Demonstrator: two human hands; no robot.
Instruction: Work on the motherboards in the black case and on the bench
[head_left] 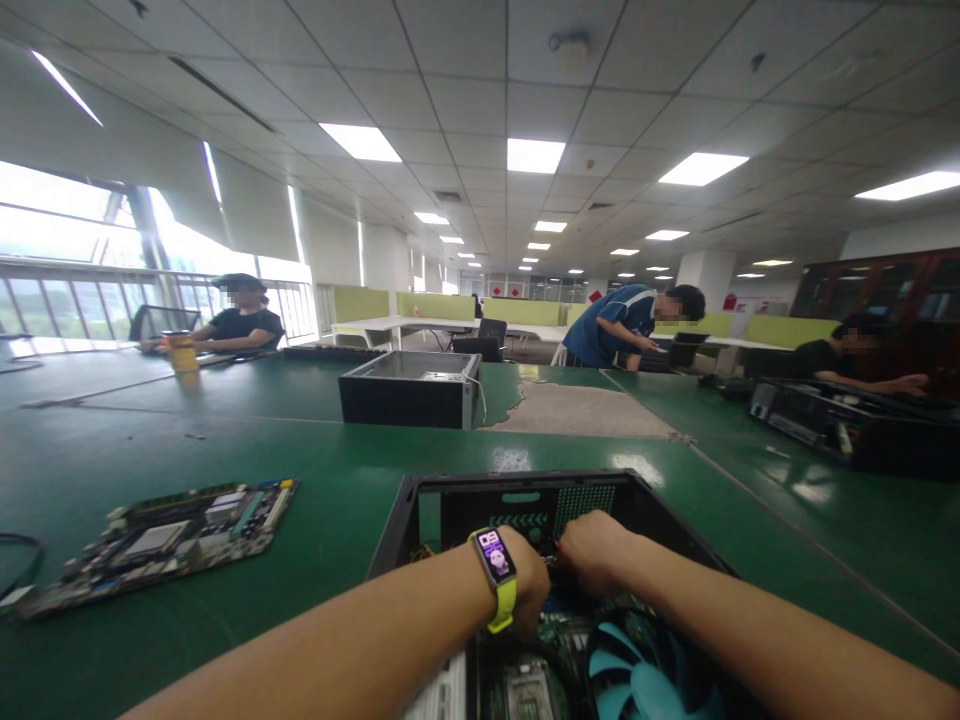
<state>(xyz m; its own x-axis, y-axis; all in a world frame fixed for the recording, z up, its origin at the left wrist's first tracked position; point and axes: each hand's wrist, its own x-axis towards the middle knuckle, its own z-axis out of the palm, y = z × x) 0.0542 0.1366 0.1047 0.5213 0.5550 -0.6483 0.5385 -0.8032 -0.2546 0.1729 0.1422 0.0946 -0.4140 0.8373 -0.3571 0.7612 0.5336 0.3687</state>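
A black computer case lies open in front of me, and both my hands reach down inside it. My left hand, with a yellow-strapped watch on its wrist, is bent with curled fingers over the motherboard. Close beside it, my right hand is closed near the far wall of the case. The two hands almost meet at a small part that I cannot make out; most fingertips are hidden. A fan with light blue blades sits below my right forearm.
On the green table, a loose motherboard lies to the left. Another case stands ahead, near a bare worn patch. People are at the left, standing ahead, and at the right beside a dark case.
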